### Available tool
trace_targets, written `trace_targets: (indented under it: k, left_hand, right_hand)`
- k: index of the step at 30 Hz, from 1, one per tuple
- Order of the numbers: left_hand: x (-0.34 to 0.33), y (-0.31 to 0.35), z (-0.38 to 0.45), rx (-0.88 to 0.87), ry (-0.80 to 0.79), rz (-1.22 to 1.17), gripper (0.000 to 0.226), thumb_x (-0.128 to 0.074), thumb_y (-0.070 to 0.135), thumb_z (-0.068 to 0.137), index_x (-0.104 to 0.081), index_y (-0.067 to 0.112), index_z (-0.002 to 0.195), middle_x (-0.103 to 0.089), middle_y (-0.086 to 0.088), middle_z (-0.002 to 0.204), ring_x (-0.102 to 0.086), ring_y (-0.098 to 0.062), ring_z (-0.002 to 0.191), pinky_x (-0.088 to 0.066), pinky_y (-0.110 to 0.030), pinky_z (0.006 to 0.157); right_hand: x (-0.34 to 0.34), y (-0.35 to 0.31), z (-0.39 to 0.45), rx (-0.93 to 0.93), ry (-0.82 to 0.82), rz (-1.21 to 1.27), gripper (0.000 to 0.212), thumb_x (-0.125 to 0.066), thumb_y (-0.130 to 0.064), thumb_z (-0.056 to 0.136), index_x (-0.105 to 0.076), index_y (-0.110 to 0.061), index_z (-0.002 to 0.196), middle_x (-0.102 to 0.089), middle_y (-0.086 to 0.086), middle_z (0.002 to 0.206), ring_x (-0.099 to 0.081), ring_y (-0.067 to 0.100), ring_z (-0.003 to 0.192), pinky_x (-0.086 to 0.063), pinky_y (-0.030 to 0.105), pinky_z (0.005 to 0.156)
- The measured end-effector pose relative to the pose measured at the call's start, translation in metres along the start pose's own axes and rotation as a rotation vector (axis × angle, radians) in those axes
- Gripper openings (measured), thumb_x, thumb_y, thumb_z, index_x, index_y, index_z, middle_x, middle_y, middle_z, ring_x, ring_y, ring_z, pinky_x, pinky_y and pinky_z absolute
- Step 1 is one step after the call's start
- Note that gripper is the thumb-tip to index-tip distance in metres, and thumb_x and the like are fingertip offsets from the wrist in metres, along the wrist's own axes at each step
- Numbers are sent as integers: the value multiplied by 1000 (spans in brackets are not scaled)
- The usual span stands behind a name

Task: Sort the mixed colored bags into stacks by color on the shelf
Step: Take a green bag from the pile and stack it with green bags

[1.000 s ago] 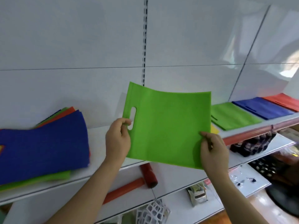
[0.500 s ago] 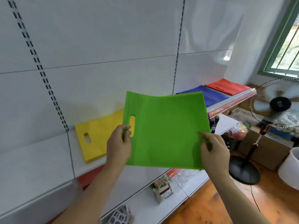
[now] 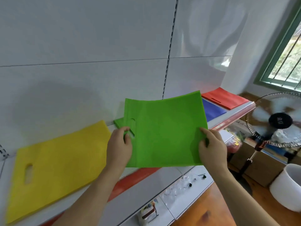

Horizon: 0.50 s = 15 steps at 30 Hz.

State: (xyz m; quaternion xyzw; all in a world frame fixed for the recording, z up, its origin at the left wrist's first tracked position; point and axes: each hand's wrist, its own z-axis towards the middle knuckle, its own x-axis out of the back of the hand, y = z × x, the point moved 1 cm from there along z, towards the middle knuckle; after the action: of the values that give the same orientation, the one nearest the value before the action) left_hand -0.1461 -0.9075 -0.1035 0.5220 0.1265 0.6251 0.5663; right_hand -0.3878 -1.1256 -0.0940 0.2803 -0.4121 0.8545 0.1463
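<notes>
1. Shelf (image 3: 187,172) is carrying yellow stack (image 3: 53,162), green stack (image 3: 118,123), blue stack (image 3: 212,110), red stack (image 3: 225,97).
2. Green bag (image 3: 164,132) is hanging in air over green stack, mostly hiding it.
3. Left hand (image 3: 119,148) is pinching bag by handle slot; right hand (image 3: 212,148) is pinching its right edge.
4. Risk, imo: bag's floppy, so dropping it blind could leave it skewed or overlapping blue stack w/ edges curling.

Two bare forearms and hands, seen from the wearer's own head.

The left hand (image 3: 118,147) and right hand (image 3: 212,148) are uncovered: no gloves, rings, watch or bands show on the fingers or wrists. Both forearms are bare all the way down to the bottom edge of the view, with no sleeve or cuff in sight. The fingernails that show are short and unpainted.
</notes>
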Motion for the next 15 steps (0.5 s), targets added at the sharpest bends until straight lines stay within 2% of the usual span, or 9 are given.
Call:
trace_targets:
  k: [4, 6, 8, 10, 13, 15]
  left_hand:
    - [-19, -5, 13, 42, 5, 77, 32, -56, 11, 105, -63, 12, 136, -65, -3, 132, -61, -18, 119, -46, -27, 93]
    - [-29, -7, 18, 75, 18, 132, 31, -57, 12, 105, -64, 11, 135, -65, -4, 130, -63, -19, 114, -51, -32, 92]
    - [-40, -9, 20, 108, 42, 200, 30, -59, 13, 103, -65, 11, 133, -66, -5, 126, -65, -19, 105, -52, -33, 84]
    - [-50, -9, 21, 148, 69, 274, 30, -60, 14, 102, -66, 11, 132, -67, -5, 125, -66, -20, 101, -50, -31, 79]
    - [-64, -9, 21, 251, 120, 377, 31, -60, 16, 102, -67, 12, 131, -67, -6, 124, -67, -24, 103, -53, -37, 82]
    - [-71, -6, 20, 289, 144, 474, 31, -60, 18, 101, -68, 13, 130, -67, -5, 121, -67, -24, 101, -53, -36, 80]
  right_hand:
    - [-29, 17, 43, 25, -53, 44, 47, -57, 0, 94, -69, -16, 136, -63, -5, 124, -60, 20, 104, -49, 35, 97]
    - [-47, 28, 66, 33, -87, 59, 45, -58, -1, 95, -69, -17, 136, -64, -5, 123, -59, 15, 101, -45, 30, 93]
    - [-64, 36, 88, 60, -143, 72, 45, -57, -4, 96, -69, -20, 136, -64, -7, 125, -59, 14, 100, -47, 31, 92]
    - [-79, 43, 107, 93, -210, 90, 44, -56, -7, 98, -68, -21, 138, -63, -9, 128, -61, 16, 103, -52, 37, 94]
    - [-96, 51, 135, 174, -305, 94, 42, -58, -6, 98, -69, -17, 137, -64, -5, 133, -64, 24, 111, -52, 38, 96]
    - [-107, 55, 149, 261, -374, 87, 41, -58, -4, 99, -68, -12, 138, -64, 0, 135, -63, 28, 118, -51, 40, 95]
